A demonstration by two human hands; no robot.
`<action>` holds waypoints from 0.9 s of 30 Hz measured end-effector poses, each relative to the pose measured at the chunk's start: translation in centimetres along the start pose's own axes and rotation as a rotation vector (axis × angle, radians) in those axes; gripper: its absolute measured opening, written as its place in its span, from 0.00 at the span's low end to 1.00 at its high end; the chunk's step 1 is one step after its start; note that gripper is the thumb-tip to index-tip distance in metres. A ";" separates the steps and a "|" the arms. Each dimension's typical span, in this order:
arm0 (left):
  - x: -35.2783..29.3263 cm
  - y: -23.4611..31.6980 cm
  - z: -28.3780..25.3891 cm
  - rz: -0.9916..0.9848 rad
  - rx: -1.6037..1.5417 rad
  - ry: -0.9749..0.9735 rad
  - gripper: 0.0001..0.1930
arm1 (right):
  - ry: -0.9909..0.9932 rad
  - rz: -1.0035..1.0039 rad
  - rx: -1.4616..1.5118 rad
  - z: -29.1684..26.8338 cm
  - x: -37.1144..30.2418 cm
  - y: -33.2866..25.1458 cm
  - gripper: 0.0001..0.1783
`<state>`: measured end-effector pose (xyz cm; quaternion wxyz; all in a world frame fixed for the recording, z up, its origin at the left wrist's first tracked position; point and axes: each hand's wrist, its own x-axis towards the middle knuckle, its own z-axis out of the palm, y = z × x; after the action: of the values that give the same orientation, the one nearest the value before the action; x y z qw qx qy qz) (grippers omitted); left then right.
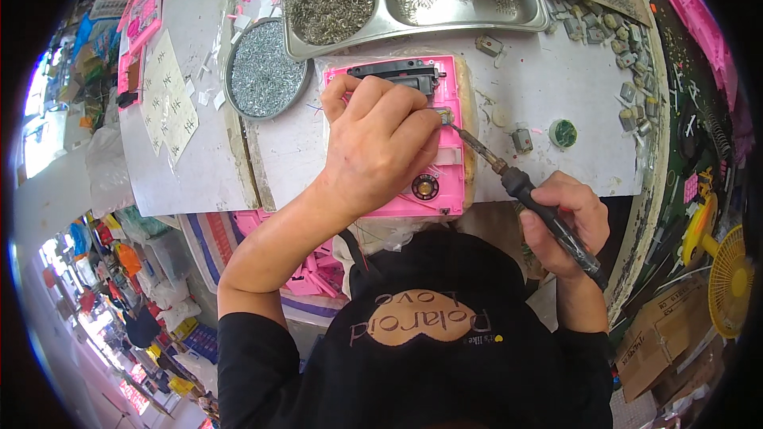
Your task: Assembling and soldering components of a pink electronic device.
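A pink plastic housing [451,183] lies on the bench in front of me, with a black part [397,70] along its far side and a round speaker [425,186] near its close edge. My left hand [377,139] rests over the housing with fingers bent and closed; whatever they pinch is hidden beneath them. In my right hand [568,218] is a soldering iron [520,187], gripped by its black handle. Its tip points left and meets, or nearly meets, a small metallic part [444,116] at the housing's right side, just beside my left fingertips.
Beyond the housing stands a steel tray [397,20] of small metal pieces. Left of it sits a round tub [230,79] of screws. Small motors [628,56] are heaped at the right, near a round green-filled container [563,133]. A yellow fan [730,280] stands at far right.
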<state>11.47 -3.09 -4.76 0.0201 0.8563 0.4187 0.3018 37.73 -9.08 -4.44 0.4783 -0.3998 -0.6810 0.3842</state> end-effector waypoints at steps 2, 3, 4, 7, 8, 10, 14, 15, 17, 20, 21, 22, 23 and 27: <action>-0.1 0.0 0.1 0.002 0.002 0.005 0.13 | -0.003 -0.008 -0.008 0.1 0.0 0.1 0.15; -0.1 0.0 0.1 0.001 0.001 0.007 0.13 | -0.004 -0.014 -0.011 0.1 0.1 0.2 0.15; -0.1 -0.1 0.1 0.000 0.001 0.010 0.13 | -0.004 -0.020 -0.014 0.1 0.1 0.3 0.15; -0.2 -0.1 0.2 0.004 0.004 0.011 0.13 | -0.010 -0.025 -0.016 0.3 0.3 0.2 0.15; -0.2 -0.1 0.2 0.003 0.003 0.011 0.13 | -0.016 -0.028 -0.017 0.2 0.3 0.2 0.15; -0.1 -0.1 0.2 0.000 0.001 0.010 0.13 | -0.029 -0.033 -0.018 0.1 0.3 0.1 0.15; -0.1 0.0 0.2 -0.007 0.002 0.011 0.12 | -0.030 -0.026 -0.025 0.0 0.3 -0.2 0.15; -0.1 0.0 0.2 -0.006 0.002 0.013 0.12 | -0.032 -0.024 -0.023 -0.1 0.3 -0.3 0.15; -0.1 0.0 0.2 -0.006 0.005 0.012 0.12 | -0.030 -0.024 -0.017 -0.2 0.3 -0.3 0.15; -0.1 0.0 0.1 -0.010 0.004 0.000 0.12 | -0.023 -0.025 -0.011 -0.1 0.3 -0.3 0.15; -0.1 0.1 0.0 -0.016 -0.001 -0.005 0.11 | -0.021 -0.020 -0.013 -0.1 0.3 -0.4 0.15; -0.1 0.1 0.0 -0.022 -0.005 -0.010 0.11 | -0.020 -0.016 -0.016 -0.1 0.3 -0.4 0.15; -0.1 0.1 0.0 -0.018 -0.003 -0.009 0.11 | -0.018 -0.016 -0.012 -0.2 0.3 -0.4 0.15; -0.1 0.0 0.1 -0.006 0.004 0.003 0.11 | -0.005 -0.016 -0.006 -0.4 0.1 -0.3 0.16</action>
<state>11.46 -3.17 -4.89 0.0189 0.8546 0.4221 0.3021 38.06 -9.01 -4.02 0.4785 -0.3948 -0.6865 0.3793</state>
